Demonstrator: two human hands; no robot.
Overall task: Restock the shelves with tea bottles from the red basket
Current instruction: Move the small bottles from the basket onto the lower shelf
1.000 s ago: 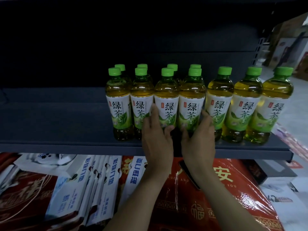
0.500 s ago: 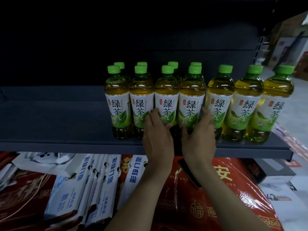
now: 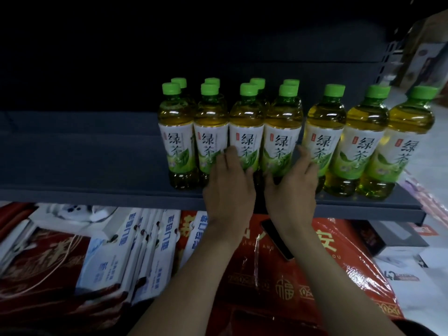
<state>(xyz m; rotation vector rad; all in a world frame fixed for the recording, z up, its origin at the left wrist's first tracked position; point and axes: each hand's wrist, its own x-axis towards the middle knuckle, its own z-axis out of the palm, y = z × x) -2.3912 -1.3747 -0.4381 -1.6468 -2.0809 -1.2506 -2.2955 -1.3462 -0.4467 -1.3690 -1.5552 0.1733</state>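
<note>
Shelf: a dark grey shelf [image 3: 92,190] runs across the view, and its back panel lies in deep shadow.
Tea bottles: green-capped tea bottles [image 3: 246,132] stand upright on the right half of the shelf, with their white, leaf-printed labels facing outward.
Front row: seven bottles stand side by side near the shelf's front edge. The left four touch one another, then comes a narrow gap, then three more run toward the right end.
Back row: four green caps [image 3: 212,81] show just behind the left four. The bodies are hidden, so these are probably the same kind of bottle.
Left hand: the left hand [image 3: 229,187] reaches over the shelf edge with its fingers straight and close together. It lies flat on the labels of the second and third bottles from the left and grips nothing.
Right hand: the right hand [image 3: 291,187] lies flat against the lower part of the fourth bottle. Its fingers are extended, with the tips at the gap between the fourth and fifth bottles, and its thumb is spread leftward near the bottle's base. It holds nothing.
Between the hands: they are near each other but apart, with a dark strip between them.
Below the shelf: a red wrapped package [image 3: 327,270] with gold characters sits beneath the forearms. A dark phone [image 3: 276,238] lies on it, just beside the right wrist.
Lower left: white and blue boxes [image 3: 121,258] stand in a tilted row.
Far right: blurred cartons [image 3: 426,57] stand beyond the shelf end.
</note>
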